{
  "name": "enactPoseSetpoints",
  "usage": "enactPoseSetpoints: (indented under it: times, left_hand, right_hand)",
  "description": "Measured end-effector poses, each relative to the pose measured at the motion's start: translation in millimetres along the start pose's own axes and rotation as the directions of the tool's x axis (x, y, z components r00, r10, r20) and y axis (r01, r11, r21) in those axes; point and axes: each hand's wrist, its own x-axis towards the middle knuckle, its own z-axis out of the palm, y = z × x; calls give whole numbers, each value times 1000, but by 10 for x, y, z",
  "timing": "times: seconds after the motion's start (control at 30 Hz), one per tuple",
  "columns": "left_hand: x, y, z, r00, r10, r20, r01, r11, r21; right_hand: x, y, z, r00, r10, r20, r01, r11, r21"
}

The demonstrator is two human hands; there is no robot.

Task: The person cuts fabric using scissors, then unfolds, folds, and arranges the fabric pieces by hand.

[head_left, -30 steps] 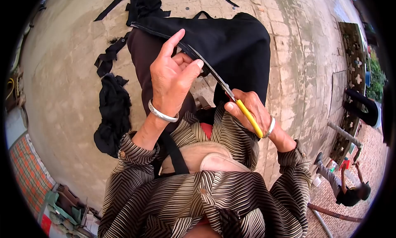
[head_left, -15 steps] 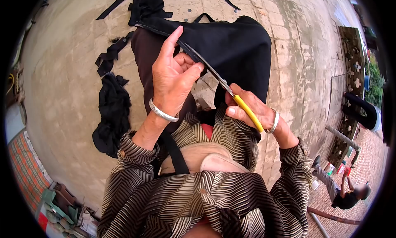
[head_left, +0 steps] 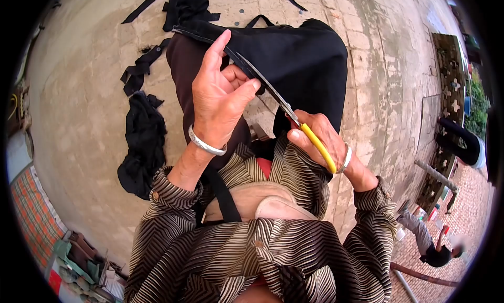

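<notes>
A large piece of black cloth (head_left: 299, 56) is spread over my lap and knees, with a seam-like edge running down toward my hands. My left hand (head_left: 221, 88) pinches that edge between thumb and fingers, its index finger stretched out along it. In my right hand (head_left: 318, 137) is a pair of scissors (head_left: 318, 147) with yellow handles. Their long blades point up and left along the cloth edge, close beside my left thumb. The blades look nearly closed; whether cloth lies between them is hard to see. Part of the right fingers is hidden behind the handles.
Black cloth scraps (head_left: 143, 145) lie on the paved floor (head_left: 388, 93) to the left, and more dark pieces (head_left: 191, 6) lie ahead. At the right a person (head_left: 437, 253) is beside a low patterned wall (head_left: 446, 88). A checked cloth (head_left: 34, 203) is at the left edge.
My right hand has shifted slightly, and the scissors' yellow handle has swung a little down and right. The left hand barely moves. The person at the right has changed posture.
</notes>
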Motion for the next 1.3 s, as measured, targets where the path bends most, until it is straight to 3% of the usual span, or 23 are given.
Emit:
enactPoseSetpoints:
  times: [0.17, 0.33, 0.5, 0.67, 0.87, 1.0, 1.03, 1.07, 1.13, 1.27, 1.3]
  left_hand:
    - [-9, 31, 2, 999, -33, 14, 33, 999, 0]
    - [-24, 15, 44, 1000, -22, 22, 22, 1000, 2]
    - [-43, 32, 20, 998, -37, 58, 36, 999, 12]
    - [-34, 14, 31, 998, -43, 39, 42, 999, 7]
    - [-24, 43, 36, 998, -61, 25, 60, 998, 21]
    - [-31, 45, -12, 997, -49, 54, 48, 999, 25]
    - [-35, 46, -11, 997, -40, 62, 38, 999, 28]
    - [-35, 40, -8, 998, -28, 63, 27, 999, 20]
    - [-37, 77, 73, 999, -25, 34, 24, 1000, 13]
    - [-21, 100, 27, 999, -8, 33, 4, 994, 109]
    - [7, 106, -7, 999, -19, 26, 15, 990, 138]
  right_hand:
    - [2, 1, 4, 1000, -18, -25, 17, 999, -32]
    - [32, 22, -22, 989, -132, 71, 125, 988, 95]
    - [81, -30, -44, 992, -98, 78, 94, 994, 53]
    - [76, -54, -2, 996, -90, -23, 89, 995, -36]
    - [81, -104, 43, 996, -19, -82, 18, 1000, -14]
    - [63, -61, 67, 995, -60, -86, 52, 995, -84]
    - [47, -67, 30, 1000, -5, -11, 3, 988, -157]
    - [14, -74, 4, 1000, -13, 15, 14, 996, -85]
    - [-115, 6, -4, 1000, 19, 13, -17, 990, -141]
    - [-521, 70, -89, 991, 111, -72, -116, 991, -63]
    - [-616, 91, -107, 976, 111, -186, -116, 993, -21]
